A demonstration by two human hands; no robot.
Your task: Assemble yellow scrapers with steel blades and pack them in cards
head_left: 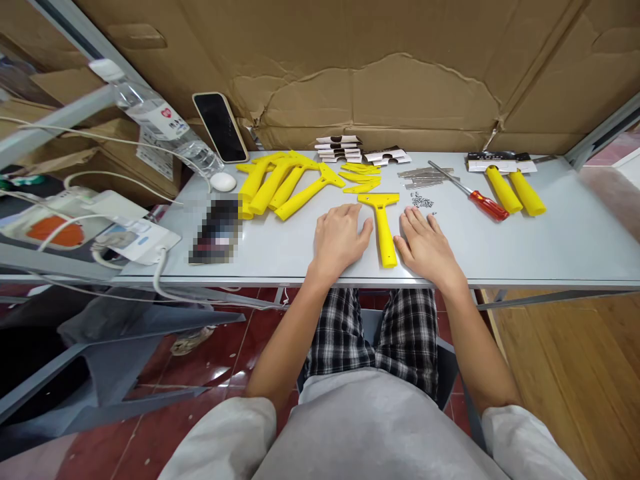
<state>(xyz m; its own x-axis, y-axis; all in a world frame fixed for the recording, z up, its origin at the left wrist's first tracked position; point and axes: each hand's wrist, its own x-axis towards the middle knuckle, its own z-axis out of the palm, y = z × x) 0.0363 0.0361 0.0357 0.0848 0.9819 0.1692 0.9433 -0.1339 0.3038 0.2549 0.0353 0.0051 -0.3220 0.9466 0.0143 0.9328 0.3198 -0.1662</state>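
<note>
A yellow plastic scraper (385,233) lies on the grey table between my two hands, its wide head towards the back. Just left of it, my left hand (340,235) rests palm down on the tabletop, thumb apart from the fingers, holding nothing. To the right of the handle my right hand (426,245) lies flat with fingers stretched out. Beyond its fingertips is a small heap of screws (421,201). Thin metal blades (427,176) are spread behind the screws. Several flat yellow plastic pieces (361,177) lie behind the scraper.
Yellow scraper handles (287,187) are piled at the back left, near a phone (220,127) and a water bottle (165,120). Folded cards (339,148) stand at the back. Rightward lie a red screwdriver (487,203) and two scrapers (515,190) with cards on their heads. Cables (163,273) hang left.
</note>
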